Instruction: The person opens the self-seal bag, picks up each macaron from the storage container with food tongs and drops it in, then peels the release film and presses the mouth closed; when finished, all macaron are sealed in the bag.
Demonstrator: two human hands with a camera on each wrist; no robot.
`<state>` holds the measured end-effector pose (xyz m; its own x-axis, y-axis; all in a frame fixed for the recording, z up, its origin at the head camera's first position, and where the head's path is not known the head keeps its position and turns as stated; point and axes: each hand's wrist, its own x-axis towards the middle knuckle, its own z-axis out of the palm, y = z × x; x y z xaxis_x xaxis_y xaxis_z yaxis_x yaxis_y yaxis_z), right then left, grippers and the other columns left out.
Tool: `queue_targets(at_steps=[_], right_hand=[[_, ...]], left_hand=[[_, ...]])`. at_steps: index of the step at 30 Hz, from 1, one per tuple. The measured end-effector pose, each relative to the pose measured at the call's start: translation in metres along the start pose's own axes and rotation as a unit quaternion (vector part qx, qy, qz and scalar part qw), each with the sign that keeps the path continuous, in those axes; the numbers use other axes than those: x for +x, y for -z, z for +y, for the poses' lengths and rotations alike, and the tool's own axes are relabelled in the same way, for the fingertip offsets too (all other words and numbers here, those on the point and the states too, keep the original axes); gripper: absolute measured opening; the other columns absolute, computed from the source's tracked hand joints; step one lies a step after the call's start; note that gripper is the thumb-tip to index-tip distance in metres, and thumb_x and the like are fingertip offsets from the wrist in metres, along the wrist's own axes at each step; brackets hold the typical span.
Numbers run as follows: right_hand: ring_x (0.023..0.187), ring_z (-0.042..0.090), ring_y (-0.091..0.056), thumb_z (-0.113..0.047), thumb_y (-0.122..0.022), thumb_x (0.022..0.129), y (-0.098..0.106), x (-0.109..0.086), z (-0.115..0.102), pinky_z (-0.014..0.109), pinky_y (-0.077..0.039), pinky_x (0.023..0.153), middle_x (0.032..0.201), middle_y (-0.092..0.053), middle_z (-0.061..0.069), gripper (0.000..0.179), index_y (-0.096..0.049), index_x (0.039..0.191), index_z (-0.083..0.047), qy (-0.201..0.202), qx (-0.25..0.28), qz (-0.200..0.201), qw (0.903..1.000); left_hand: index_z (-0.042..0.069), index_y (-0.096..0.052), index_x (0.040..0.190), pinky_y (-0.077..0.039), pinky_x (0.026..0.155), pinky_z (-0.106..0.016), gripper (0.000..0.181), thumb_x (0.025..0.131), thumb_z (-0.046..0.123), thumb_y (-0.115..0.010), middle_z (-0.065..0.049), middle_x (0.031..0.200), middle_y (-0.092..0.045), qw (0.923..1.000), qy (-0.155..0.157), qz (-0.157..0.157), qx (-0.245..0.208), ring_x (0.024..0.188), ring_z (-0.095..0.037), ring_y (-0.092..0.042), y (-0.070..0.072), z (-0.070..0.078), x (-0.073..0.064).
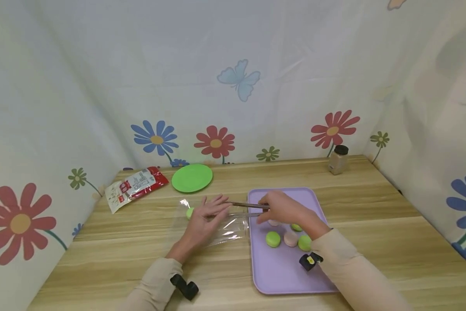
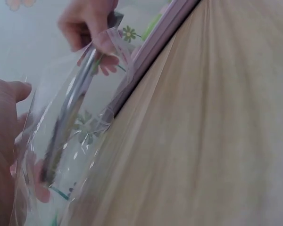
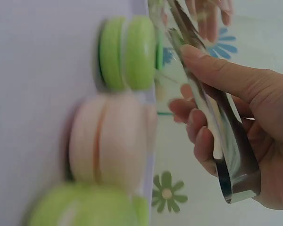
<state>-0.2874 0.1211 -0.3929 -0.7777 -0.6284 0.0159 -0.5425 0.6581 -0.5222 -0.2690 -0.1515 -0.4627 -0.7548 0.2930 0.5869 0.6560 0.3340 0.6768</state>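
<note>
My right hand [image 1: 285, 211] grips metal tongs [image 3: 224, 136] over the upper part of a purple tray [image 1: 273, 270]. The tongs' arms point left, and their tips reach into a clear plastic bag [image 1: 233, 231] on the table. With fingers extended, my left hand [image 1: 202, 222] lies against the bag; in the left wrist view the film runs right beside its thumb. A green macaron [image 1: 189, 213] shows at the bag's far-left part, partly behind that hand. Below my right hand, several green macarons [image 1: 273, 239] and pink macarons [image 1: 290, 239] sit on the tray.
A green plate [image 1: 192, 178] lies at the back left, beside a red and white packet [image 1: 135, 188]. At the back right stands a small jar with a black lid [image 1: 338, 160]. Flower-printed cloth [image 1: 272, 112] surrounds the wooden table [image 1: 217, 280].
</note>
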Motion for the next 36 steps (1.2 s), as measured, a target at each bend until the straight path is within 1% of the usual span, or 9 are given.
queue_targets(at_steps=[5,7,10,12,17,19,26,29,36], right_hand=[[0.058,0.009,-0.047,-0.020,-0.084,0.083,0.020,-0.030,0.018,0.025,-0.041,0.055,0.068,-0.060,-0.006,0.017,-0.069,0.077,-0.014,-0.023,-0.020,0.006,0.9995],[0.060,0.009,-0.048,-0.020,-0.083,0.083,0.028,-0.039,0.026,0.026,-0.041,0.055,0.069,-0.059,-0.007,0.016,-0.069,0.078,-0.014,-0.029,-0.024,0.010,0.9992],[0.060,0.009,-0.048,-0.019,-0.083,0.082,0.039,-0.051,0.038,0.025,-0.041,0.054,0.067,-0.057,-0.007,0.018,-0.067,0.076,-0.014,-0.016,-0.028,0.014,0.9994],[0.060,0.009,-0.048,-0.019,-0.084,0.082,0.046,-0.059,0.045,0.024,-0.041,0.054,0.067,-0.056,-0.007,0.018,-0.067,0.077,-0.014,-0.015,-0.019,0.011,0.9996],[0.063,0.011,-0.047,-0.028,-0.085,0.081,0.060,-0.076,0.061,0.024,-0.039,0.053,0.067,-0.053,-0.006,0.022,-0.073,0.084,-0.011,-0.025,-0.010,0.009,0.9996],[0.063,0.011,-0.046,-0.031,-0.086,0.080,0.065,-0.083,0.069,0.024,-0.037,0.053,0.066,-0.052,-0.007,0.024,-0.075,0.087,-0.011,-0.033,-0.003,0.009,0.9994],[0.056,0.007,-0.041,-0.026,-0.087,0.077,0.083,-0.107,0.097,0.022,-0.033,0.050,0.060,-0.047,-0.008,0.024,-0.067,0.070,-0.014,-0.047,0.004,-0.006,0.9989],[0.054,0.005,-0.040,-0.022,-0.087,0.076,0.091,-0.117,0.108,0.021,-0.032,0.050,0.060,-0.046,-0.008,0.024,-0.066,0.068,-0.015,-0.043,0.004,-0.014,0.9990],[0.059,0.005,-0.048,-0.024,-0.090,0.073,0.099,-0.133,0.134,0.021,-0.041,0.053,0.067,-0.058,-0.008,0.020,-0.074,0.077,-0.013,-0.058,0.012,-0.042,0.9974]], left_hand=[[0.005,-0.073,0.119,-0.008,0.121,-0.056,0.025,0.095,0.011,-0.069,-0.010,0.134,-0.062,0.9999,0.012,-0.011,-0.003,0.134,-0.034,-0.049,0.002,0.001,0.001],[0.002,-0.072,0.119,-0.009,0.122,-0.053,0.026,0.095,0.012,-0.069,-0.009,0.134,-0.062,0.9996,0.020,-0.020,-0.006,0.135,-0.031,-0.050,0.004,0.001,0.002],[0.006,-0.072,0.121,-0.011,0.122,-0.048,0.028,0.097,0.019,-0.068,-0.002,0.134,-0.062,0.9988,0.035,-0.034,0.001,0.135,-0.022,-0.049,0.005,0.001,0.002],[0.009,-0.072,0.121,-0.012,0.122,-0.047,0.027,0.097,0.020,-0.068,-0.003,0.134,-0.063,0.9984,0.041,-0.038,0.006,0.135,-0.019,-0.049,0.005,0.001,0.002],[0.009,-0.073,0.119,-0.013,0.122,-0.052,0.025,0.096,0.017,-0.070,-0.013,0.132,-0.064,0.9988,0.037,-0.032,0.007,0.134,-0.031,-0.050,0.004,0.000,0.001],[0.008,-0.074,0.119,-0.012,0.121,-0.054,0.025,0.095,0.016,-0.071,-0.013,0.131,-0.064,0.9989,0.037,-0.029,0.006,0.133,-0.035,-0.050,0.003,-0.001,0.001],[0.011,-0.074,0.117,-0.012,0.121,-0.054,0.025,0.093,0.011,-0.072,-0.007,0.131,-0.065,0.9980,0.058,-0.026,0.003,0.134,-0.030,-0.050,0.000,-0.001,0.000],[0.010,-0.075,0.116,-0.012,0.121,-0.055,0.023,0.093,0.010,-0.072,-0.007,0.130,-0.066,0.9977,0.063,-0.025,0.000,0.134,-0.029,-0.050,0.000,0.000,0.000],[0.009,-0.075,0.114,-0.012,0.121,-0.057,0.021,0.094,0.011,-0.072,-0.009,0.128,-0.067,0.9982,0.057,-0.021,-0.004,0.132,-0.036,-0.051,-0.001,0.003,0.001]])
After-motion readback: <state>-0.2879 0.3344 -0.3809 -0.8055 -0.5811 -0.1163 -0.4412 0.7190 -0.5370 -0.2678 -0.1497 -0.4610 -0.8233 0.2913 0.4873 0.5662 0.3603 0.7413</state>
